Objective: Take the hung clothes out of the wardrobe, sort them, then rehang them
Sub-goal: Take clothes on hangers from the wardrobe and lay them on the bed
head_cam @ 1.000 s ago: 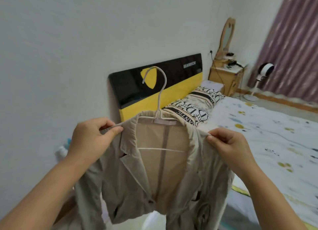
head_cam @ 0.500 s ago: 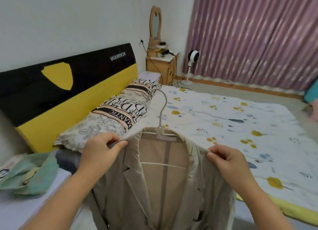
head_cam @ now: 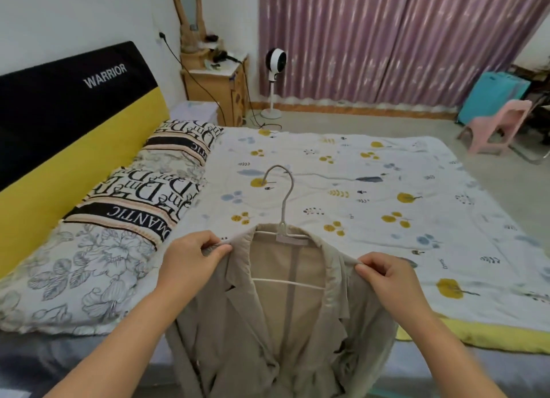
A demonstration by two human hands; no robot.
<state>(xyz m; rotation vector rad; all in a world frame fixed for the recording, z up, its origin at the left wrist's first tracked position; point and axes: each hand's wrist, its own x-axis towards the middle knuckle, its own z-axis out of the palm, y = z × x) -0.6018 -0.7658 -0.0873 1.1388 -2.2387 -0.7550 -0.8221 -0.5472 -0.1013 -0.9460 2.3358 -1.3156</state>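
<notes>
Pinching the shoulders of a beige fabric jacket (head_cam: 276,323) on a thin white wire hanger (head_cam: 284,219), the left hand (head_cam: 190,263) and right hand (head_cam: 387,281) had thumbs and fingers clamped on cloth, the garment hanging between them over the floral white bedspread (head_cam: 387,189).

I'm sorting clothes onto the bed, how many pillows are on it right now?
2. One pillow lies nearest, at the left by the headboard; the other pillow lies beyond it, toward the nightstand. None seems hidden.
</notes>
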